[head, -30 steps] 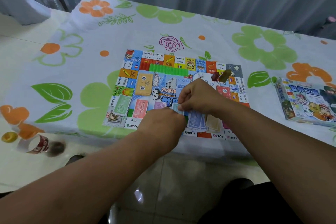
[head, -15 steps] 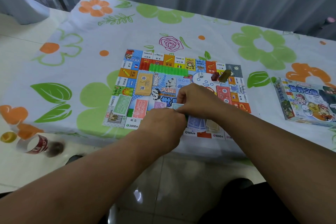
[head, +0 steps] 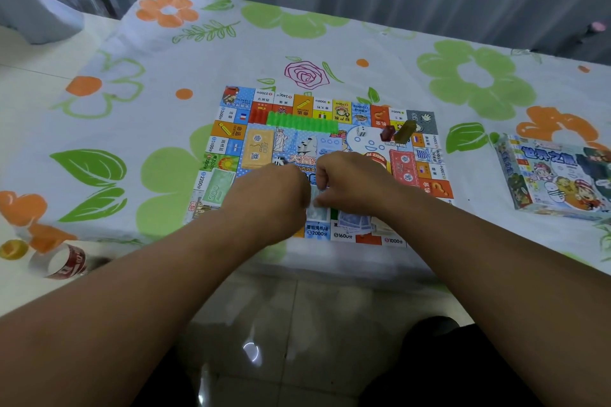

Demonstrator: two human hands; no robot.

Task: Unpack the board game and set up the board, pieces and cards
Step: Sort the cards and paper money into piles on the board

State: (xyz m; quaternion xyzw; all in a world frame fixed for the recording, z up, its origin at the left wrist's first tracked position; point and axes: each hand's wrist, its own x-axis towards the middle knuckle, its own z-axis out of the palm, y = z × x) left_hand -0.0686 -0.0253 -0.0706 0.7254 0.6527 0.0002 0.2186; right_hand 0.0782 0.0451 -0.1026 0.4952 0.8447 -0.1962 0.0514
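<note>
Both hands have slid farther onto the board since a second ago, and the left hand [head: 274, 198] now covers the pink notes that showed beside it before. Largest in view is a table under a white tablecloth [head: 330, 43] printed with green and orange flowers. On it, at the near edge, lies the square game board [head: 297, 145], its border made of coloured squares. Well apart to the right sits the game box [head: 555, 175], lying flat. Over the near middle of the board, the left hand and the right hand [head: 350, 178] meet knuckle to knuckle, fingers curled, both pinching one pale note [head: 317, 198] between them. Along the far side of the board runs a row of green houses [head: 302, 124]. An orange card deck [head: 258, 149] lies left of centre and a red card deck [head: 403, 163] right of centre. A green banknote [head: 216, 187] rests at the near left, and blue-backed cards [head: 352, 220] lie fanned just below the right hand. Near the far right corner stand a red piece [head: 387, 133] and an olive piece [head: 405, 130], just beside each other. On the floor at the left lies a tape roll [head: 62, 261].
</note>
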